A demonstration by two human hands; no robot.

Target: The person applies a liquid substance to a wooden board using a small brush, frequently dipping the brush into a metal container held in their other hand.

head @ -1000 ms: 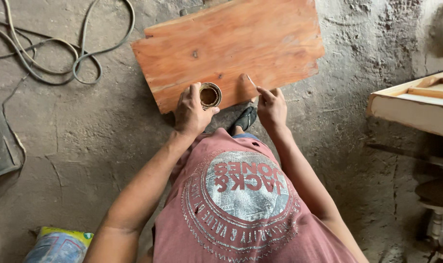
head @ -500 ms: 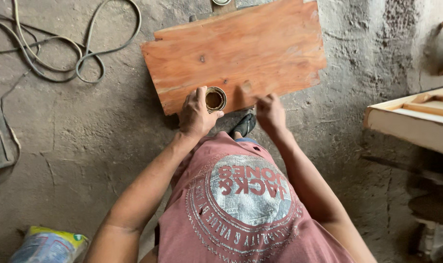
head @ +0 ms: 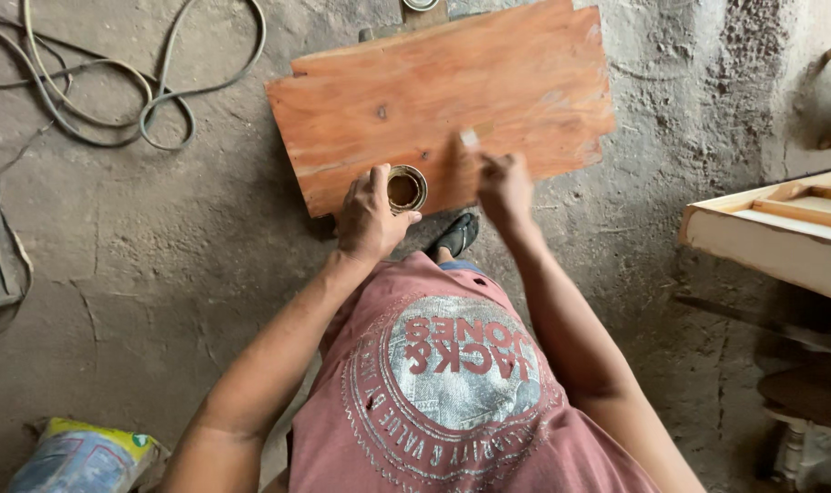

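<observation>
Rough grey concrete floor (head: pixel 160 274), cracked and dusty, head view straight down. Reddish-brown wooden board (head: pixel 443 100) lies flat on it, glossy finish, one dark knot left of centre. Small round tin (head: pixel 404 189) sits on the board's near edge, open top, brown liquid inside. Left hand (head: pixel 370 219) wraps the tin from the near-left side, thumb and fingers curled around its wall, so grasping it. Right hand (head: pixel 505 187) is over the board just right of the tin, fingers pinched on a small pale pad or brush (head: pixel 468 139) whose tip touches the board surface; exact kind of tool too blurred to tell. A dark sandal (head: pixel 456 236) shows at the board's near edge, between the two forearms. Person wears a faded red printed t-shirt (head: pixel 452 383). Further out: grey coiled hose (head: pixel 151 100) on the floor at upper left, a yellow-and-blue sack (head: pixel 78 456) at lower left, a pale unfinished wooden frame (head: pixel 780 228) at the right edge, well apart from the board.
</observation>
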